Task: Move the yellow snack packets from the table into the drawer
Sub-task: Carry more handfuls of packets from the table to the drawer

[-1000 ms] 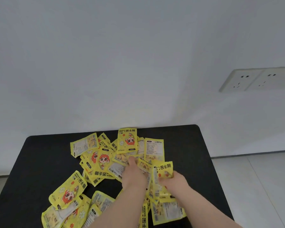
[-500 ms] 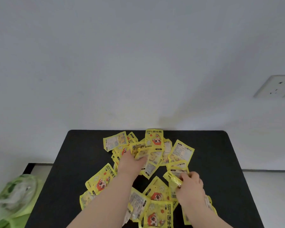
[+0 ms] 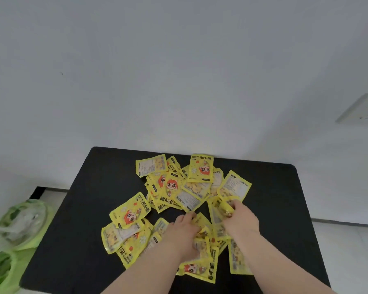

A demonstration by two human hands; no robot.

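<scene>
Green translucent plastic bags (image 3: 19, 225) sit on the floor beside the left edge of a black rectangular table (image 3: 89, 198). The table's bare margins flank a central heap of yellow printed snack packets (image 3: 172, 185), and the farthest packet lies near the back edge at the white wall. The left hand (image 3: 183, 232) lies on the near packets, fingers bent down among them, its grip unclear. The right hand (image 3: 242, 221) clutches crumpled packets in curled fingers. A white wall socket (image 3: 361, 109) hangs far right.
</scene>
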